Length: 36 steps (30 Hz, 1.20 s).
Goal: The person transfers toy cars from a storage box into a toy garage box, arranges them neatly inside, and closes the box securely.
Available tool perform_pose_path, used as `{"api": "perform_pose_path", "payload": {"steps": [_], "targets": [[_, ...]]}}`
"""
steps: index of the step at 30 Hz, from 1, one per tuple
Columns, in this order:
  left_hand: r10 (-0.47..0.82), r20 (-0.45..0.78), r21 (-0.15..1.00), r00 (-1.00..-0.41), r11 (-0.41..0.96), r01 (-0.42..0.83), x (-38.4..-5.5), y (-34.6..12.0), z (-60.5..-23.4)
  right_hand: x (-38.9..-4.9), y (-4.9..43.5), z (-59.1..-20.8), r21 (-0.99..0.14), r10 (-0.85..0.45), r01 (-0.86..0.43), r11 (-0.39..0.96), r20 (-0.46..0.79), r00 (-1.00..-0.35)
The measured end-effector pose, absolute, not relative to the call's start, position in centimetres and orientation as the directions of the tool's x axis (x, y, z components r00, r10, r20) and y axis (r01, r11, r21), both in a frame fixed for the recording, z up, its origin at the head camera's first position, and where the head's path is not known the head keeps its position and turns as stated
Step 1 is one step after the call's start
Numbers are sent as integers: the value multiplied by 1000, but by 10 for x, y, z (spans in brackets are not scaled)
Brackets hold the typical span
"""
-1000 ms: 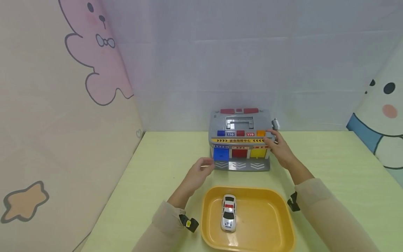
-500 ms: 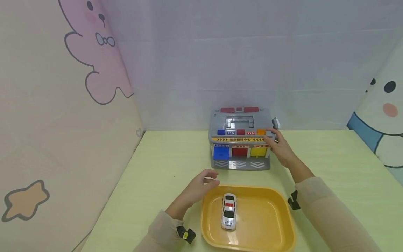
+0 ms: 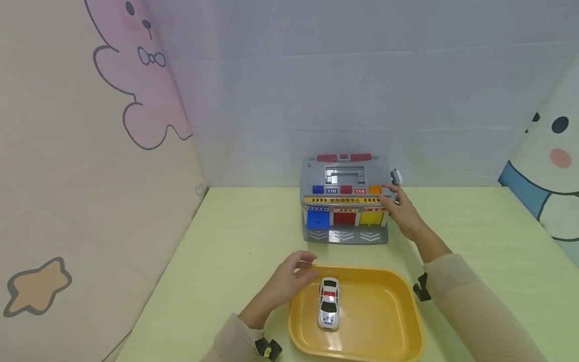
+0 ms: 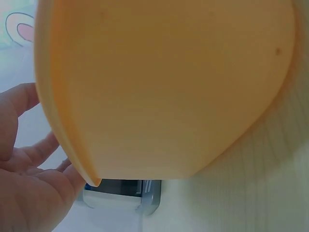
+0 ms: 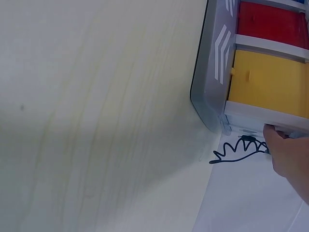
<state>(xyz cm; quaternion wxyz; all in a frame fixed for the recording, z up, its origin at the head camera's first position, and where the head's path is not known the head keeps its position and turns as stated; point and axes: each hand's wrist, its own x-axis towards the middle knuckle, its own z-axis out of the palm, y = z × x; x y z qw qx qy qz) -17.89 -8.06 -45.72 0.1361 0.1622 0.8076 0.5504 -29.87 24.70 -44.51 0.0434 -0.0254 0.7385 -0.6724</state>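
A grey toy garage (image 3: 344, 173) with blue, red and yellow doors stands at the back of the table. My right hand (image 3: 401, 210) rests against its right end, with its fingers touching the top edge beside the orange button (image 3: 375, 189). In the right wrist view part of that hand (image 5: 289, 154) touches the garage's corner (image 5: 212, 96) by the yellow door (image 5: 270, 87). A white toy police car (image 3: 328, 304) lies in a yellow tray (image 3: 384, 311). My left hand (image 3: 295, 274) hovers over the tray's far-left rim, loosely curled and holding nothing, just left of the car. The left wrist view shows the relaxed palm (image 4: 29, 179) beside the tray (image 4: 164, 87).
The pale green table (image 3: 235, 236) is walled by cartoon-printed panels on the left (image 3: 90, 151) and right (image 3: 552, 166), and a plain grey backdrop behind. A thin black coiled cord (image 5: 236, 147) lies by the garage's right end.
My left hand has drawn back from the garage's blue door to the tray's far-left rim, close to the car. The right hand has stayed on the garage.
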Motion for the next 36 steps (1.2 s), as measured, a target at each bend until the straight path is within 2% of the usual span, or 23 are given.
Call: {"api": "perform_pose_path", "payload": {"steps": [5, 12, 23, 30, 36], "targets": [[450, -99, 890, -887, 438, 123, -172, -77, -453, -299, 246, -444, -995, -92, 26, 97, -35, -995], [406, -203, 794, -891, 601, 93, -164, -65, -450, -299, 247, -445, -996, -88, 27, 90, -35, -995], [444, -150, 706, -883, 674, 219, -158, -52, -459, -299, 246, -444, -995, -84, 33, 89, -41, -996], [425, -256, 585, -868, 783, 211, -158, -44, -459, -299, 246, -445, -996, -88, 30, 88, -38, -995], [412, -293, 518, -863, 827, 219, -160, -40, -462, -299, 246, -445, -995, -87, 33, 92, -41, -995]]}}
